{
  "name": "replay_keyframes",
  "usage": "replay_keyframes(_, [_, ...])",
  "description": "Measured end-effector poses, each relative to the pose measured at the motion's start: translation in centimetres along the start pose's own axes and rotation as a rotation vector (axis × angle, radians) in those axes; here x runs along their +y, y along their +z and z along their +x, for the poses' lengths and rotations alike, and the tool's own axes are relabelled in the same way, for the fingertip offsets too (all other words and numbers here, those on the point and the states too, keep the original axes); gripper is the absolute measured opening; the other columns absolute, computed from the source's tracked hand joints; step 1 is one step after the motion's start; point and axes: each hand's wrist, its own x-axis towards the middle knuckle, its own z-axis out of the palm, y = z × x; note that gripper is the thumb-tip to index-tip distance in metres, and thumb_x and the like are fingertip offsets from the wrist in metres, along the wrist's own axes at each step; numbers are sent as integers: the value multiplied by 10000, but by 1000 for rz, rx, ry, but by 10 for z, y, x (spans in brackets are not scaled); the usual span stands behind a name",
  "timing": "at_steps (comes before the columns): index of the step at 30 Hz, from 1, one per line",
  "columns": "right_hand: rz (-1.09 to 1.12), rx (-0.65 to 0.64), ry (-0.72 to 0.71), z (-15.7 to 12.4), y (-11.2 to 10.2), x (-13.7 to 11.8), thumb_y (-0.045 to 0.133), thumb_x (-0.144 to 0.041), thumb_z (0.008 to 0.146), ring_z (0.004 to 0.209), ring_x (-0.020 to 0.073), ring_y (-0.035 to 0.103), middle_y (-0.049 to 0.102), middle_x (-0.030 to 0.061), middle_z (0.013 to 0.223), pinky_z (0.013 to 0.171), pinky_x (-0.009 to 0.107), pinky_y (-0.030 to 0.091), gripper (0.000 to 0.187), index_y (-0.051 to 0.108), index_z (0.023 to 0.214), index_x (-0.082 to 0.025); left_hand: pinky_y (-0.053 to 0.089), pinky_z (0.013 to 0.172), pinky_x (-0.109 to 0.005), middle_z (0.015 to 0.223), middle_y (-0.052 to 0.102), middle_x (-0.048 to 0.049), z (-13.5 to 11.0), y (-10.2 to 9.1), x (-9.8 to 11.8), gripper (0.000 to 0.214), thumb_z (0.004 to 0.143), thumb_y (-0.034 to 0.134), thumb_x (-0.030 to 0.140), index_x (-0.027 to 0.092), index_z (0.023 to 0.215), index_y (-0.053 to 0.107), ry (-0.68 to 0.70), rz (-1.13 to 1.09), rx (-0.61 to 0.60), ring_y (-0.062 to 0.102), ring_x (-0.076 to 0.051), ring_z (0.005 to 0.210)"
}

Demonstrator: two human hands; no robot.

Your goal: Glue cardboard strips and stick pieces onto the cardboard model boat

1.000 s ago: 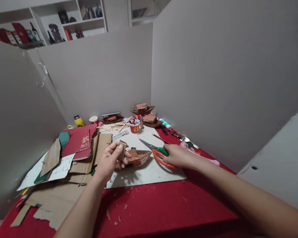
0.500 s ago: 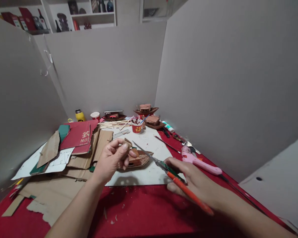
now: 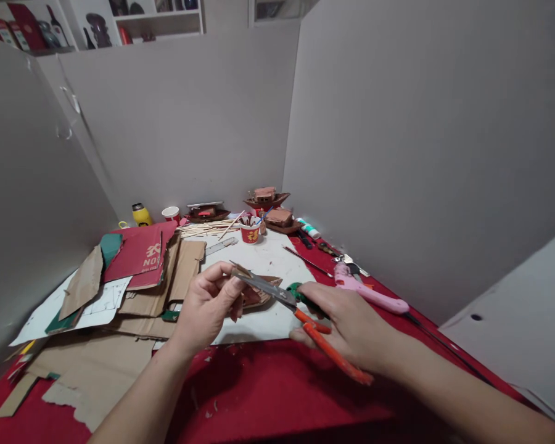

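Note:
My left hand (image 3: 208, 305) pinches a small brown cardboard piece (image 3: 238, 270) between thumb and fingers, held above the table. My right hand (image 3: 349, 327) grips orange-and-green scissors (image 3: 300, 308) by the handles, blades pointing left and meeting the cardboard piece. Just behind the blades a small cardboard boat model (image 3: 259, 293) rests on a white sheet (image 3: 268, 259).
Torn cardboard and red and green card (image 3: 143, 256) pile up at the left on the red tablecloth (image 3: 259, 394). A pink glue gun (image 3: 365, 290) lies to the right. Red cups, wooden sticks, a yellow bottle and finished boat models stand at the back against grey partition walls.
My right hand picked the scissors up from the white sheet and brought the blades left to the cardboard piece in my left hand. The left hand stayed roughly in place.

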Motion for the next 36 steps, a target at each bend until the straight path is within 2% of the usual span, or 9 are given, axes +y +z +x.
replay_keyframes(6, [24,-22,22,0,-1,-2,584,-531,781,527,147,417,505,-9,610,508,256,276,394,349,658,-240,390,422,-180,622,696,-1,1,0,-1,268,788,724,413,173,775,605,5,26,5,476,-64,422])
replay_keyframes(19, [185,-38,13,-5,5,2,578,-514,804,493,116,311,348,-67,540,471,240,237,407,323,644,-240,387,424,-178,658,718,-28,0,0,2,239,793,725,373,148,743,661,-9,62,-5,476,-60,438])
replay_keyframes(27, [194,-14,-7,-8,9,3,554,-525,822,490,116,320,370,-62,546,476,245,250,403,329,647,-241,418,417,-153,641,729,-34,-1,0,5,205,800,727,331,144,729,682,-2,42,-21,515,-64,448])
replay_keyframes(30, [157,16,-63,-11,7,0,548,-531,829,478,110,296,359,-64,550,473,248,240,416,311,649,-240,461,420,-173,652,736,-52,-7,-4,16,192,792,730,316,142,715,710,-9,60,-78,569,-97,475])
replay_keyframes(33, [116,74,-197,-16,3,-7,550,-529,848,474,103,259,334,-72,556,462,245,224,437,289,650,-239,507,466,-216,672,744,-73,-19,-12,35,160,794,718,279,135,734,751,-46,181,-155,615,-131,498])
replay_keyframes(36, [67,143,-349,-18,1,-18,551,-564,854,479,102,254,342,-73,566,461,247,220,454,310,655,-236,494,515,-234,627,726,-79,-31,-24,53,92,766,725,194,137,711,771,35,354,-259,636,-158,540])
